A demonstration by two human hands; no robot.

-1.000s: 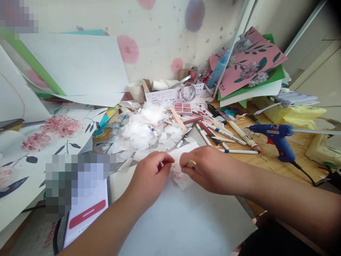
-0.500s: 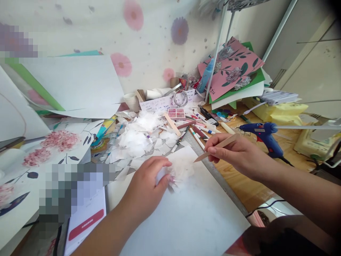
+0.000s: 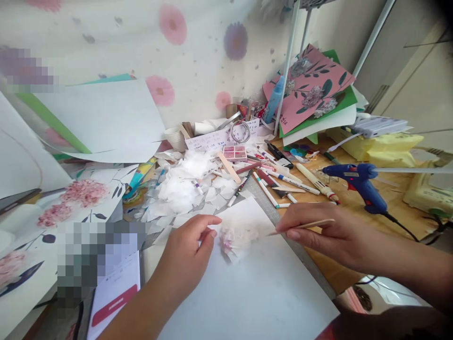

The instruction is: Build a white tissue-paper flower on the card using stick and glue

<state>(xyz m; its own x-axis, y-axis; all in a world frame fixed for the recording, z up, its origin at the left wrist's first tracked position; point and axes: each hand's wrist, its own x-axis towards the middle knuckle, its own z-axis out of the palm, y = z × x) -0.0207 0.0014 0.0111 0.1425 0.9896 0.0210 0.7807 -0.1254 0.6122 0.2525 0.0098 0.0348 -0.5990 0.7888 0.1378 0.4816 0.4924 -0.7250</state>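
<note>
Wooden stick [image 3: 318, 223], slim and tapering, lies pinched between the thumb and fingers of your right hand [image 3: 318, 236], its point aimed at the right side of a paper flower [image 3: 240, 236]; blur hides whether the tip touches the petals. Your left hand [image 3: 191, 250] curves beside the flower's left side, thumb and forefinger parted by a narrow gap with nothing visible between them; whether the fingertips meet the petals cannot be told. The flower, white with a pink-violet tint at its lower left, sits near the far right corner of a white sheet [image 3: 244, 297], between your two hands. Beneath the sheet, a grey mat [image 3: 300, 252] shows along the sheet's right edge.

Beyond the sheet's far edge, torn white paper scraps [image 3: 177, 184] form a heap on the mat. Just right of the heap lie a flat craft stick [image 3: 229, 167] and a pink palette [image 3: 234, 153]; pens and markers [image 3: 274, 177] spread across the mat's right edge onto the wooden table [image 3: 323, 271]. On the table, farther right, stands a blue glue gun [image 3: 354, 174], nozzle toward the pens. Left of the sheet, near your left forearm, lies a phone [image 3: 120, 293], partly pixelated.
</note>
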